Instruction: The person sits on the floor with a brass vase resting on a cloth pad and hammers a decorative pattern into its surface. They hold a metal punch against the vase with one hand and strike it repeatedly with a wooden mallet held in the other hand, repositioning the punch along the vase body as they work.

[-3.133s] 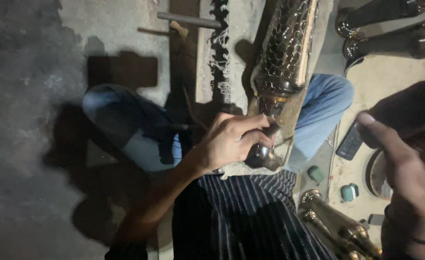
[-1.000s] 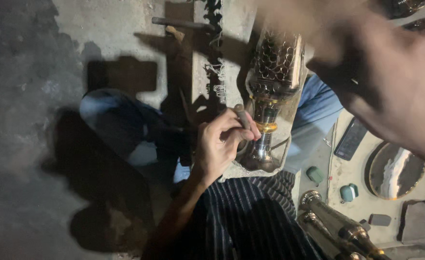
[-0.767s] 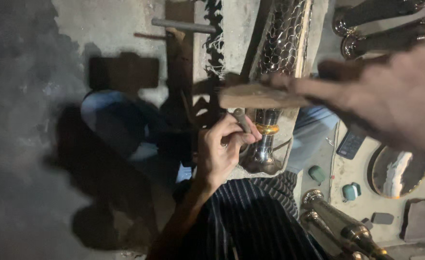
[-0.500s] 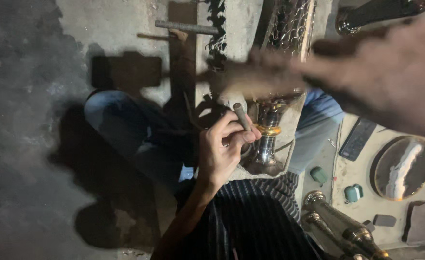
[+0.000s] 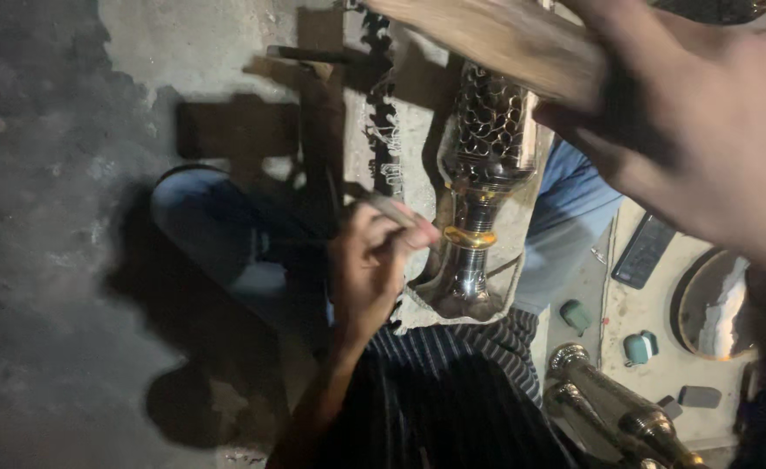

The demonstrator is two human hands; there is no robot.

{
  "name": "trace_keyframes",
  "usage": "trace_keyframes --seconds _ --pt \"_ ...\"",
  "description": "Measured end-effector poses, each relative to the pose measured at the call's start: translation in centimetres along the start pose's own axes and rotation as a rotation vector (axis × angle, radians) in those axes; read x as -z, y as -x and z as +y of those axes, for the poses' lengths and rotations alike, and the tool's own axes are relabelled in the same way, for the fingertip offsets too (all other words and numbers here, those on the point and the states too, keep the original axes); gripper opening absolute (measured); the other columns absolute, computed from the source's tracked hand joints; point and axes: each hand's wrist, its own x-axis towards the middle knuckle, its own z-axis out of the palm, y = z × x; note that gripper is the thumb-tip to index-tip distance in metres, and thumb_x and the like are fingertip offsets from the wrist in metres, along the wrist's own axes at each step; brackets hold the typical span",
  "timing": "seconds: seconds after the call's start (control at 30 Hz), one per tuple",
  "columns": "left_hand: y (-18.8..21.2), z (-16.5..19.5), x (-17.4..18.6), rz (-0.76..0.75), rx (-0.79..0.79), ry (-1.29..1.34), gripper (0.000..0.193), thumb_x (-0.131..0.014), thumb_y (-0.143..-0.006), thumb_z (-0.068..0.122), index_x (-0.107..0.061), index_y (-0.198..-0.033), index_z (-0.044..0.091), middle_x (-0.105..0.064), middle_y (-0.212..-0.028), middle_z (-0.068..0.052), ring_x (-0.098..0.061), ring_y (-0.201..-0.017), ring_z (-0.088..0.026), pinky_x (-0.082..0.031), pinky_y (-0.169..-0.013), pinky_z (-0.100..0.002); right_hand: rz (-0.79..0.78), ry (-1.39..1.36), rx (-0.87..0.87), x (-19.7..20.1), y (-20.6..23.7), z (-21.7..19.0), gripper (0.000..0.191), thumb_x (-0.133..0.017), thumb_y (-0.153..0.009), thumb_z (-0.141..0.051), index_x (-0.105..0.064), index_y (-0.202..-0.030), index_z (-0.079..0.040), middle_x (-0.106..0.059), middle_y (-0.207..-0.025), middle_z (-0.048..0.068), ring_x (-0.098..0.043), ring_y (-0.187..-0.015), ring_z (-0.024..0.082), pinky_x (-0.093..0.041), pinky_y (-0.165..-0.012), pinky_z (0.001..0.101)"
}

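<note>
I see a rough grey concrete floor (image 5: 44, 260) in dim light, and across my lap a long polished metal vessel (image 5: 483, 174) with a pierced lattice body, narrow neck and brass band, lying in a worn cradle. My right hand (image 5: 704, 130), blurred and raised close to the camera, grips a wooden mallet (image 5: 496, 39) above it. My left hand (image 5: 370, 260) pinches a thin metal punch (image 5: 400, 211) just beside the neck.

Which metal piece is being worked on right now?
Start at the person's striped lap. Just above it, a shiny metal vase lies lengthwise on a board. Unlike the plain brass pieces at lower right, its body is pierced with lattice holes and its neck has an orange band.
</note>
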Motion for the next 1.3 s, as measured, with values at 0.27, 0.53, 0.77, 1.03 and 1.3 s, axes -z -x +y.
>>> trace_keyframes --seconds 0.27,0.53,0.77,1.03,1.3 --pt "-1.3 4.6 0.9 -0.127 -0.062 -0.138 0.012 -0.069 -0.108 0.001 -0.058 -0.107 -0.002 -0.066 -0.108 -0.010 -0.072 -0.104 -0.018 -0.062 -0.090 -0.028 0.500 -1.041 -0.586 -14.5 11.3 2.5 0.055 -0.083 -0.105 -0.003 -0.044 -0.143 -0.001 -0.064 -0.102 0.011 -0.066 -0.081 0.017 -0.054 -0.071 0.0281" --pt "-2.2 6.7 -5.9 -0.351 -0.039 -0.501 0.024 -0.072 -0.099 0.006 -0.067 -0.121 -0.001 -0.078 -0.107 -0.009 -0.079 -0.098 -0.014 -0.066 -0.085 -0.028 0.779 -1.052 -0.814 -29.8 15.2 2.2 0.049 -0.082 -0.103 -0.011 -0.054 -0.142 0.002 -0.063 -0.124 0.012 -0.063 -0.110 0.019 -0.052 -0.102 0.0337" --pt "-1.9 6.1 -9.4 -0.457 -0.155 -0.760 0.024 -0.073 -0.096 0.003 -0.067 -0.119 -0.001 -0.077 -0.111 -0.013 -0.081 -0.096 -0.020 -0.065 -0.077 -0.029 0.827 -1.267 -0.798 -31.4 16.1 4.3 0.051 -0.080 -0.102 -0.016 -0.051 -0.140 0.002 -0.064 -0.127 0.008 -0.063 -0.113 0.017 -0.052 -0.103 0.0324" --pt "-2.0 6.4 -11.4 -0.567 -0.331 -1.027 0.031 -0.071 -0.088 -0.001 -0.067 -0.118 -0.002 -0.073 -0.112 -0.017 -0.075 -0.094 -0.035 -0.063 -0.080 -0.039 0.718 -1.402 -0.676 -24.0 16.0 4.2 0.045 -0.079 -0.102 -0.011 -0.054 -0.136 0.002 -0.064 -0.106 0.007 -0.063 -0.090 0.021 -0.052 -0.085 0.0331" --pt "-2.1 6.0 -11.8 -0.557 -0.365 -1.099 0.023 -0.074 -0.092 0.006 -0.069 -0.113 0.000 -0.074 -0.108 -0.015 -0.074 -0.092 -0.035 -0.062 -0.077 -0.039 0.930 -1.676 -0.521 -18.2 16.5 3.3 0.042 -0.078 -0.102 -0.001 -0.052 -0.135 -0.001 -0.060 -0.096 0.002 -0.062 -0.090 0.010 -0.053 -0.087 0.0247"
